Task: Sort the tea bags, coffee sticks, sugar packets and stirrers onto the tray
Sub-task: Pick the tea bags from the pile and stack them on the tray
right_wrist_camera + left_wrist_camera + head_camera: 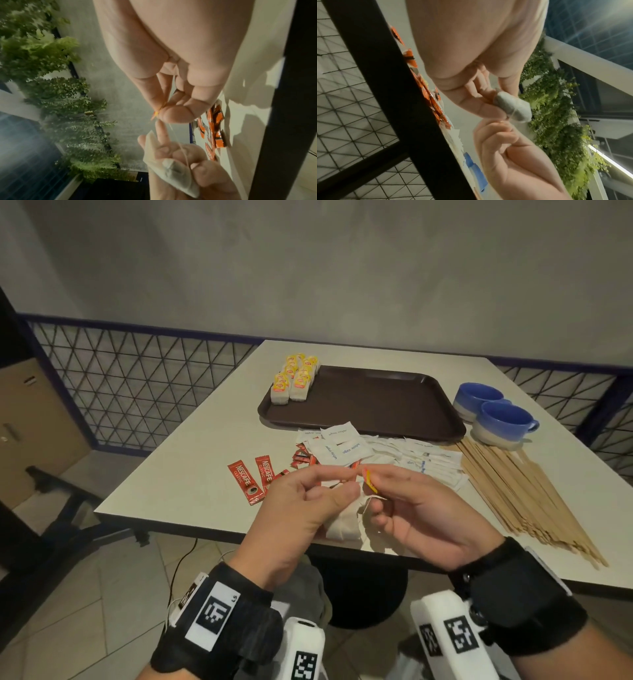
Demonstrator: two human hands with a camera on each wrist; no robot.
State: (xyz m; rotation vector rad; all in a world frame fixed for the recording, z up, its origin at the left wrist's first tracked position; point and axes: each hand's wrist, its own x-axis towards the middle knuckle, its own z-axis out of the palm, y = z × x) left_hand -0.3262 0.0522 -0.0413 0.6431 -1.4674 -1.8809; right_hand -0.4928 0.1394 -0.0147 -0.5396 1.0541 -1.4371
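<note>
Coffee sticks (251,479): red sachets lying flat on the table (178,470) at about 9 o'clock from the hands; more sit half buried under the sugar pile.
Sorted tea bags (294,378): white pouches with yellow tags, packed together in the 10 o'clock corner of the brown tray (376,402).
Left hand (305,508): fingers curled round a tea bag (513,106), a soft white pouch with dark leaf showing through the paper, held above the near table edge.
Right hand (421,508): thumb and forefinger pinch the bag's yellow-and-red tag (370,481); a thin string (181,147) runs from it to the pouch.
Sugar packets (373,453): white sachets with blue print, heaped at 12 o'clock from the hands, just in front of the tray.
Stirrers (524,494): pale wooden sticks fanned at 2 o'clock.
Cups (496,416): two blue ones, at 3 o'clock from the tray.
Hard to make out: further white paper beneath the hands is mostly covered; whether it is more tea bags cannot be told.
</note>
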